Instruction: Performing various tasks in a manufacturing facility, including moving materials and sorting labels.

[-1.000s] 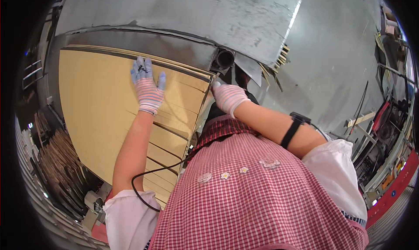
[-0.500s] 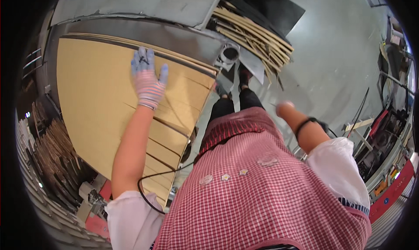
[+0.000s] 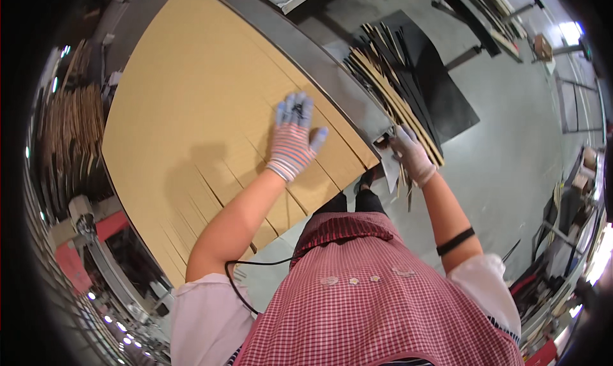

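place: cardboard workshop | signs: slotted cardboard sheet (image 3: pixel 211 104), scrap strips (image 3: pixel 389 78), concrete floor (image 3: pixel 511 129)

Evenly lit, moderately bright across the centre. Strongest light from upper right, blown-out glare at the right rim. Soft shadow of the left arm cast on the tan cardboard sheet (image 3: pixel 191 110), lower left of the left hand (image 3: pixel 292 139). Dull sheen on the grey floor (image 3: pixel 511 149). Heavy fisheye bending of straight edges toward the rim; black vignette all round. Left margin dim, smeared, out of focus. Slight blur at the right hand (image 3: pixel 412 154).
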A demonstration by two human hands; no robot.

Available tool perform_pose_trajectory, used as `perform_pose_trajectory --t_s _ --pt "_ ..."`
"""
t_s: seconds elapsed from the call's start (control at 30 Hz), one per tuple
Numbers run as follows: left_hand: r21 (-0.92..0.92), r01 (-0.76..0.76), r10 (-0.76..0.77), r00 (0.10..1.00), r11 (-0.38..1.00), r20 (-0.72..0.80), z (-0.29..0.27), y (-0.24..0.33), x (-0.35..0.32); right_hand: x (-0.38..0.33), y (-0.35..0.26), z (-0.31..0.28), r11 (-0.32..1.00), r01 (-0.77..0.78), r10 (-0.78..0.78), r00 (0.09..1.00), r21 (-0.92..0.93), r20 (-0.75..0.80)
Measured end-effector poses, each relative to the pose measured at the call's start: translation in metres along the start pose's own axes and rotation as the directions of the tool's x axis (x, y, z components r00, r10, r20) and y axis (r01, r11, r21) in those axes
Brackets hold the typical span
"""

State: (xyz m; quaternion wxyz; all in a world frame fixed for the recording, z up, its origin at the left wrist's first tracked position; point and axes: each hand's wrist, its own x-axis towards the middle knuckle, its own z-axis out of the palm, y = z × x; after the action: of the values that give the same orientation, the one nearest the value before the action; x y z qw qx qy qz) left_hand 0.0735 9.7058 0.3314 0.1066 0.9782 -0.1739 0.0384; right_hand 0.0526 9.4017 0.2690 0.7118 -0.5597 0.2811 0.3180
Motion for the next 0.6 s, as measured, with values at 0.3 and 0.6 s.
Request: perform_pose_trajectory --t_s 0.3,0.6 --pt "0.075 0.069 -0.075 0.993 0.995 0.094 0.007 0.012 -0.007 -0.014 -0.024 0.063 0.973 0.046 0.019 0.960 -0.224 0.281" --pt "0.095 0.056 -0.063 0.995 0.994 0.076 0.002 0.018 -0.012 -0.082 -0.038 -0.075 0.914 0.112 -0.071 0.990 -0.390 0.119"
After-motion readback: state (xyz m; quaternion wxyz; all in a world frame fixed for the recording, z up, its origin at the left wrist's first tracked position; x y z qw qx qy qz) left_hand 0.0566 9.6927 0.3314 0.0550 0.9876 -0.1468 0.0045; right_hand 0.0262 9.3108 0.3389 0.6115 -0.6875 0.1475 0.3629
